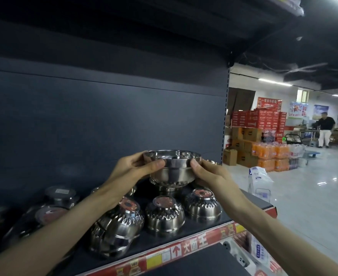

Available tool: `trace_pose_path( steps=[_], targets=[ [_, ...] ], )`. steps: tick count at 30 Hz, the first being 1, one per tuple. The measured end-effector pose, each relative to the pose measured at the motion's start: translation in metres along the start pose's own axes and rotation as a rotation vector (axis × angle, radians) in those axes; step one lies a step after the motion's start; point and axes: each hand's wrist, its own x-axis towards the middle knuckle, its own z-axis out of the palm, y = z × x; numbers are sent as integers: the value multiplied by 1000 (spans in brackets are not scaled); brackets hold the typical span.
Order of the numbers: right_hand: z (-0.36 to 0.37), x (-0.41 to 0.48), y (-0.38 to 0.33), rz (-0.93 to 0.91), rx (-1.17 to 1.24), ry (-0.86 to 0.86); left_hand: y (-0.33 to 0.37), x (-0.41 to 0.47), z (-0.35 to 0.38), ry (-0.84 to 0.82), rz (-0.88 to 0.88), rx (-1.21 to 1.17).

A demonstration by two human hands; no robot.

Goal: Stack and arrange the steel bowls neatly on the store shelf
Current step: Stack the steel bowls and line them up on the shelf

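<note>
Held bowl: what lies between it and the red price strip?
Below the held bowl another bowl, then upside-down bowls on the shelf; head view.

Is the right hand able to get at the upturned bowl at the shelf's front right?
Probably not yet: the right hand and left hand both grip the raised bowl. The upturned bowl sits uncovered below the right wrist, so the way looks free once it lets go.
</note>
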Motion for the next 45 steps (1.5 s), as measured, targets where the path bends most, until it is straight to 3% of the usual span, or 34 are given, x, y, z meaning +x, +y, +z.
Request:
trace_pose_path(
  steps=[24, 45],
  targets=[
    [-39, 3, 10, 36, -78, -10, -17, 20, 29, -98, 1, -28],
    [-24, 121, 94, 96, -90, 48, -84, 105, 6, 15, -116, -51]
  ],
)
